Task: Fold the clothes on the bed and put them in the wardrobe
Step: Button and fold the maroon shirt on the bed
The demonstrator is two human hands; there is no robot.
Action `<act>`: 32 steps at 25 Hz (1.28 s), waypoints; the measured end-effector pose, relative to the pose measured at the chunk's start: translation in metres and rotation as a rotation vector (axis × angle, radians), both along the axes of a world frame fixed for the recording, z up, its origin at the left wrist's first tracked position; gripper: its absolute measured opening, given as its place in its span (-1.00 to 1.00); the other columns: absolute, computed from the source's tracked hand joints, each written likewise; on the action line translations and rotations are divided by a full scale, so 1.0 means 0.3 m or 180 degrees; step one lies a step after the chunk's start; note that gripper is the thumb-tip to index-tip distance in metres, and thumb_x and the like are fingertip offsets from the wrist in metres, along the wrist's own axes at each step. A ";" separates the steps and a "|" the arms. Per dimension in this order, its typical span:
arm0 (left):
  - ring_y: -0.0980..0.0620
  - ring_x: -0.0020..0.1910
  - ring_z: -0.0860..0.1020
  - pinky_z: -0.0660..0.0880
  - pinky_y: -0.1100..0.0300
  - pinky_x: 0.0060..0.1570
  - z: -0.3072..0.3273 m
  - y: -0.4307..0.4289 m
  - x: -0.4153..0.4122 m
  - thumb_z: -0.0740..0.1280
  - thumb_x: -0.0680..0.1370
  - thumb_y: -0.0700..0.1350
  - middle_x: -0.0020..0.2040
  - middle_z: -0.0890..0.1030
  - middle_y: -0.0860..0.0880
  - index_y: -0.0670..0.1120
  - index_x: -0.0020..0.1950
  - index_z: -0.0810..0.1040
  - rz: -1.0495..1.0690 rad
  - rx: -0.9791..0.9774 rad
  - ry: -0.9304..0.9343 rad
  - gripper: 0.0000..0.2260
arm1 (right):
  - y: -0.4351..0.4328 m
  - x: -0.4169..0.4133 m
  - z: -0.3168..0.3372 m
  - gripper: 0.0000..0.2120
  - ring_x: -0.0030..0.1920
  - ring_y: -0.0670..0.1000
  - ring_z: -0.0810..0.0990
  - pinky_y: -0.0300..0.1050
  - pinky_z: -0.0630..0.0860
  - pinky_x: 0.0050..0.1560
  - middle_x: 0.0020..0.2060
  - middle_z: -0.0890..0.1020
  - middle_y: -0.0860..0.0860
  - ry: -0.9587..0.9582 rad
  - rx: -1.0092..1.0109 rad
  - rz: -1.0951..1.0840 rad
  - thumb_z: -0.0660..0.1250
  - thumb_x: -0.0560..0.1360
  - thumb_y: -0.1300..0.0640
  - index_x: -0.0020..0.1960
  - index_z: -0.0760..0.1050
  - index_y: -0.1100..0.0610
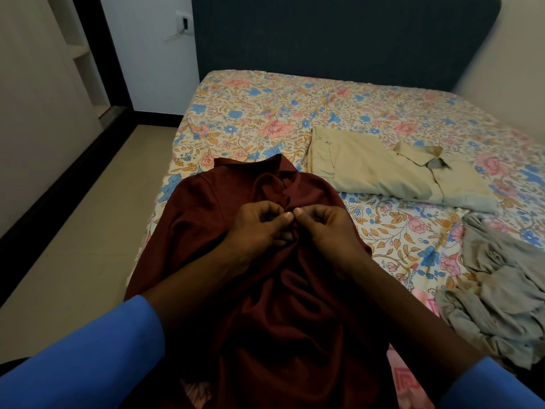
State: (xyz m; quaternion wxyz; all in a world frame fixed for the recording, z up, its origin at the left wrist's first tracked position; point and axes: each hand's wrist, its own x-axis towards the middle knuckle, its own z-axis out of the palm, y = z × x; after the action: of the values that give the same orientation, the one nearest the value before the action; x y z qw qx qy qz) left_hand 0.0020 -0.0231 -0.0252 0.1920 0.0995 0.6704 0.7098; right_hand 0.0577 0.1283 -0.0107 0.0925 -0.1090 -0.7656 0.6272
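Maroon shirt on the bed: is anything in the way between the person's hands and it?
Nothing visible. The left hand and right hand both pinch the maroon shirt directly at its front opening.

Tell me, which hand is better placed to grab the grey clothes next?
Probably the right hand: the grey clothes lie on its side; the left hand would have to cross over.

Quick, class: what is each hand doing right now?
Left hand: pinching the maroon shirt near its collar.
Right hand: pinching the same shirt.
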 end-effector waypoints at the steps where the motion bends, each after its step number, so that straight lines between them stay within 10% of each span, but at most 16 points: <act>1: 0.03 -0.24 0.69 0.61 0.22 -0.24 0.004 0.007 0.008 0.43 0.61 -0.11 -0.14 0.70 -0.12 -0.16 -0.01 0.62 0.0055 0.0032 -0.0034 -0.89 | -0.002 -0.006 -0.004 -0.77 -0.07 0.19 0.72 0.22 0.66 0.09 -0.17 0.74 0.10 0.0035 0.0362 -0.0038 0.34 0.66 0.04 -0.03 0.68 0.14; 6: -0.07 -0.19 0.71 0.61 0.12 -0.25 0.004 0.053 -0.093 0.37 0.44 0.44 -0.06 0.71 -0.08 -0.10 0.19 0.64 0.0090 -0.0213 -0.1346 -0.35 | -0.044 0.006 -0.008 -0.83 -0.18 -0.18 0.66 -0.26 0.59 -0.16 -0.15 0.68 -0.09 0.0263 0.1261 0.0083 0.23 0.70 -0.02 0.06 0.56 0.02; 8: -0.07 -0.08 0.69 0.67 0.05 -0.18 0.013 0.101 -0.188 0.52 0.41 0.30 0.00 0.70 -0.08 -0.12 0.27 0.60 0.0055 -0.0522 -0.1445 -0.38 | -0.059 -0.006 -0.017 -0.86 -0.19 -0.19 0.66 -0.29 0.59 -0.17 -0.13 0.68 -0.11 0.0491 0.1583 0.0247 0.26 0.69 -0.01 0.09 0.55 0.02; 12: -0.07 -0.07 0.67 0.64 0.13 -0.15 0.132 0.223 -0.387 0.39 0.61 -0.14 -0.03 0.66 -0.08 -0.14 0.16 0.57 0.1137 -0.0648 -0.0548 -0.85 | -0.013 -0.055 -0.022 -0.73 -0.11 -0.22 0.64 -0.27 0.61 -0.04 -0.05 0.68 -0.15 0.0360 0.1234 -0.0071 0.44 0.57 -0.06 0.23 0.57 -0.01; 19: -0.03 0.14 0.61 0.56 0.09 0.19 0.301 0.360 -0.706 0.35 0.64 -0.05 0.13 0.64 -0.02 -0.08 0.29 0.57 0.1251 -0.1388 0.1028 -0.75 | 0.108 -0.178 -0.056 -0.80 0.05 -0.12 0.69 0.03 0.63 0.20 0.02 0.74 -0.11 0.0205 -0.0185 -0.0710 0.42 0.60 0.06 0.20 0.68 0.04; 22: -0.03 0.07 0.63 0.52 0.13 0.05 0.157 0.356 -0.615 0.41 0.60 0.01 0.03 0.66 -0.03 -0.08 0.18 0.62 0.0710 -0.2572 0.1352 -0.77 | 0.139 -0.200 -0.119 -0.80 0.12 -0.02 0.67 0.10 0.60 0.27 0.09 0.70 -0.03 -0.0453 -0.0634 -0.0667 0.43 0.58 0.03 0.18 0.65 0.05; 26: 0.22 -0.20 0.56 0.38 0.43 -0.25 0.041 0.273 -0.323 0.42 0.58 0.05 -0.16 0.61 0.14 0.04 -0.02 0.59 0.1385 -0.2257 0.2505 -0.89 | 0.174 -0.244 -0.130 -0.88 0.01 0.08 0.68 0.20 0.64 0.14 -0.07 0.72 0.11 -0.0536 -0.1581 -0.1302 0.40 0.59 0.09 -0.11 0.63 0.06; 32: 0.14 -0.13 0.64 0.55 0.22 -0.10 -0.034 0.232 -0.331 0.51 0.52 0.04 -0.14 0.66 0.13 0.03 0.02 0.67 0.0483 -0.2745 0.1784 -0.85 | 0.195 -0.236 -0.119 -0.87 0.04 0.24 0.68 0.30 0.63 0.11 -0.09 0.71 0.16 -0.0524 -0.2148 -0.1877 0.34 0.53 0.22 -0.16 0.64 0.13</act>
State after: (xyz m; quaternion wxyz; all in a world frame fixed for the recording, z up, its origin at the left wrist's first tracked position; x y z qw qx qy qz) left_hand -0.0974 0.0464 -0.0356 -0.0233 0.1487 0.9329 0.3271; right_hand -0.0131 0.1869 -0.0463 0.1652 -0.3959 -0.4594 0.7777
